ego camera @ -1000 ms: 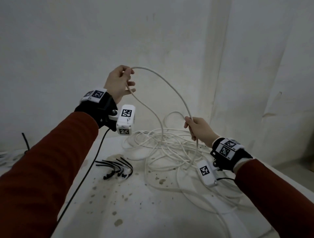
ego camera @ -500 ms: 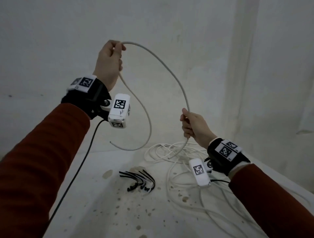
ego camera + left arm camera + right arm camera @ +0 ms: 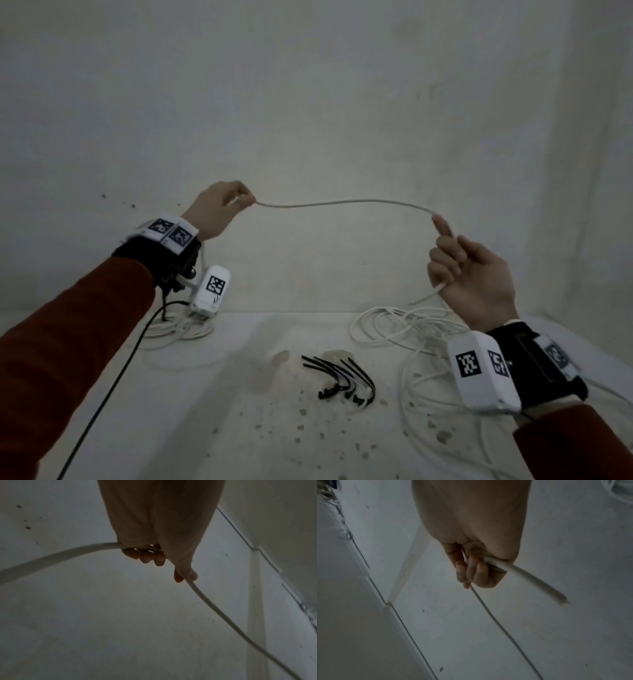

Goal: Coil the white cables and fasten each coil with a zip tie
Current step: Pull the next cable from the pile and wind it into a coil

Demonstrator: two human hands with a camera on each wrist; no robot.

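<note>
A white cable point(image 3: 342, 202) stretches almost level in the air between my two hands. My left hand point(image 3: 222, 209) grips it at the left, fingers curled round it point(image 3: 145, 553), and the cable drops behind that wrist to a loose heap point(image 3: 178, 330) on the table. My right hand point(image 3: 469, 270) grips it near its cut end, fingers curled point(image 3: 471, 572); the short free end point(image 3: 424, 298) pokes out below the palm. Several black zip ties point(image 3: 339, 380) lie in a bunch on the table between my arms.
More loose white cable point(image 3: 404, 329) sprawls over the right side of the stained white table point(image 3: 239, 428). A thin black lead point(image 3: 113, 387) hangs from my left wrist camera. White walls stand close behind and to the right.
My hands have moved apart and the tall arch of cable between them has flattened into a nearly straight span. The left hand came down; the right hand rose and shifted right.
</note>
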